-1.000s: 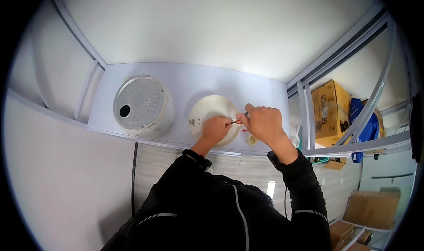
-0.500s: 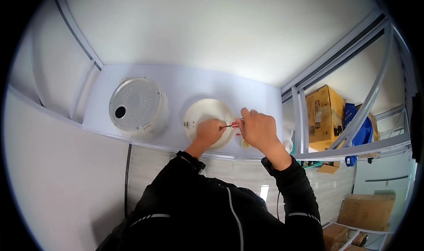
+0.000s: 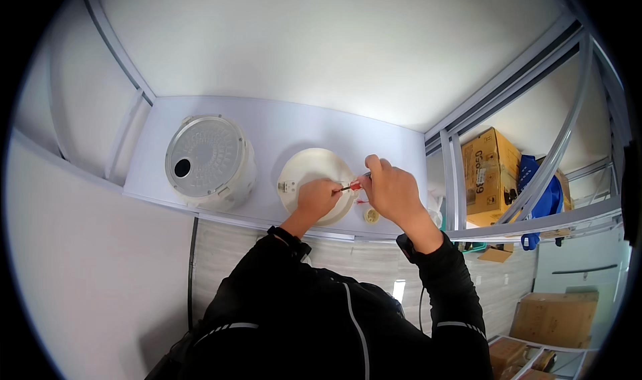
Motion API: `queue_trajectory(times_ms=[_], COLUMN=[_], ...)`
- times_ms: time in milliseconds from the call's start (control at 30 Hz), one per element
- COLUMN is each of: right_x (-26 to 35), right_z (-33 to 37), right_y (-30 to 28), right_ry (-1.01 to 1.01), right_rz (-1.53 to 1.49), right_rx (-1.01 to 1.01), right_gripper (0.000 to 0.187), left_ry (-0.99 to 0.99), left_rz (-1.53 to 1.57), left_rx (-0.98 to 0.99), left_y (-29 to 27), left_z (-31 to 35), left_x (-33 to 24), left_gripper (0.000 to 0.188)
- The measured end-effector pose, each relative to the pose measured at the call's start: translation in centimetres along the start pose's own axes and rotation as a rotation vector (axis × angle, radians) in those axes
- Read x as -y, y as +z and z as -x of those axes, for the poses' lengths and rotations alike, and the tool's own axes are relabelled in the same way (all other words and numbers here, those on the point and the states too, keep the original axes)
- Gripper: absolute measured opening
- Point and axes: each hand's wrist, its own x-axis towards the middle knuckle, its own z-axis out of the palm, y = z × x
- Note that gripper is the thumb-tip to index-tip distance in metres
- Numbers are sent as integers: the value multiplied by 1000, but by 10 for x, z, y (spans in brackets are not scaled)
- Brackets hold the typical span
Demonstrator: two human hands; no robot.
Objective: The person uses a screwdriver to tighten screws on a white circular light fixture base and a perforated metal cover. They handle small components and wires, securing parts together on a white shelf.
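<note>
My right hand (image 3: 396, 191) is closed round a screwdriver (image 3: 354, 186) with a red handle, its dark shaft pointing left. At the shaft's tip, the fingers of my left hand (image 3: 319, 198) are pinched together; whether they grip the shaft or a small part there is too small to tell. Beneath my left hand lies a round cream-white cover (image 3: 311, 162) with fittings on its left edge, partly hidden by that hand. Small red pieces (image 3: 362, 201) lie just below the screwdriver. Beside my right wrist sits a small round yellowish dish (image 3: 372, 215).
A large white round appliance (image 3: 207, 156) with a vented grey face and a dark round hole stands on the left of the white table (image 3: 267, 122). Metal frame posts (image 3: 457, 179) edge the table's right side. Beyond them are a cardboard box (image 3: 491, 172) and a blue bag (image 3: 542, 193).
My right hand has tilted slightly, and the screwdriver's handle end now sits a little higher, with more red showing. The small dish is less covered. My left hand stays nearly in place.
</note>
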Motion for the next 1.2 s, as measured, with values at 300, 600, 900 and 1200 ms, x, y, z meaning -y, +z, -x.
queue_trajectory(times_ms=[300, 600, 900, 1200], right_x=[5, 9, -3, 12], right_z=[10, -3, 10, 12], right_y=[5, 8, 18, 10], right_ry=[-222, 209, -97, -7], right_rz=[-125, 17, -161, -42], right_rx=[-239, -25, -332, -316], right_gripper=[40, 38, 41, 42], left_ry=[-9, -14, 10, 13], left_rz=[1, 40, 26, 91], left_rx=[-38, 13, 13, -42], left_y=[5, -2, 2, 2], left_z=[0, 2, 0, 3], left_x=[5, 1, 3, 6], left_gripper=[15, 13, 14, 14])
